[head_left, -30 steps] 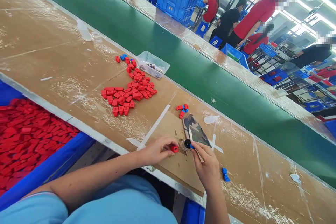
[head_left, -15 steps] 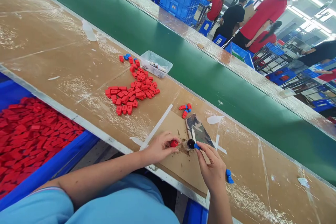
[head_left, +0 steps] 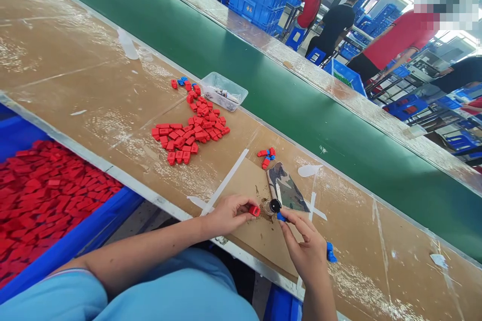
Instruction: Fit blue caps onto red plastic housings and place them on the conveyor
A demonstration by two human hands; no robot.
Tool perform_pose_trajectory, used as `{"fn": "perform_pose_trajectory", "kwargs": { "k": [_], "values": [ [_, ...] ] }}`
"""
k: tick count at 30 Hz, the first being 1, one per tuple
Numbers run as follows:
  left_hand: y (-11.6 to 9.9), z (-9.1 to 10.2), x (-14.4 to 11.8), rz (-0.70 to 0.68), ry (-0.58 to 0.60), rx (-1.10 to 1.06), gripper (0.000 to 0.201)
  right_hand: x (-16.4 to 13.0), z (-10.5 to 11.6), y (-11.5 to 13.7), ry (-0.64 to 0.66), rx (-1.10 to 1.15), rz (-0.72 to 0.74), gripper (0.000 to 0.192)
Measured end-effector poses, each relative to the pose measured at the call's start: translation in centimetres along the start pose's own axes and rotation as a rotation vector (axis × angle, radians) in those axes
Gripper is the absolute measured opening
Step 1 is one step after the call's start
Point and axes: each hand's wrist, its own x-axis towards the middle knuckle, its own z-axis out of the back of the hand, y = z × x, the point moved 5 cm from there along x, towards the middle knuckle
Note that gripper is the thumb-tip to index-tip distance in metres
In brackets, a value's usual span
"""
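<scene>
My left hand [head_left: 226, 214] pinches a small red plastic piece [head_left: 254, 210] over a taped cardboard sheet [head_left: 259, 235] at the near edge of the bench. My right hand [head_left: 306, 246] holds a small blue piece [head_left: 280, 216] at its fingertips, right beside a small round jar with a black top [head_left: 273, 206]. The two pieces are a few centimetres apart, with the jar between them. A camouflage-patterned pouch [head_left: 286, 189] lies just beyond the jar. Another blue piece [head_left: 331, 253] lies on the bench to the right of my right hand.
A pile of red pieces [head_left: 188, 128] and a clear plastic tray [head_left: 224, 91] lie further up the bench. A few red and blue pieces [head_left: 265, 155] sit near the pouch. A blue bin of red pieces [head_left: 41, 195] stands at left. A green conveyor belt [head_left: 263, 85] runs behind; people work beyond.
My hands have shifted only slightly: the right hand with the blue piece drew a little back from the jar, and the red piece in my left hand turned a bit.
</scene>
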Motion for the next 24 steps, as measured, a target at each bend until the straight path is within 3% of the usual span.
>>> {"fn": "perform_pose_trajectory", "kwargs": {
  "k": [6,14,24],
  "values": [
    [0.0,-0.1,-0.2,-0.035,0.015,0.055,0.015,-0.4,-1.8,2.1,-0.021,0.189,-0.053,0.015],
    [-1.3,0.1,-0.5,-0.129,0.037,0.33,0.01,-0.4,-2.9,2.3,-0.032,0.242,0.0,0.014],
    [-1.5,-0.5,-1.1,-0.258,0.136,0.471,0.008,-0.9,-3.1,1.9,0.106,0.275,-0.005,0.024]
  ]
}}
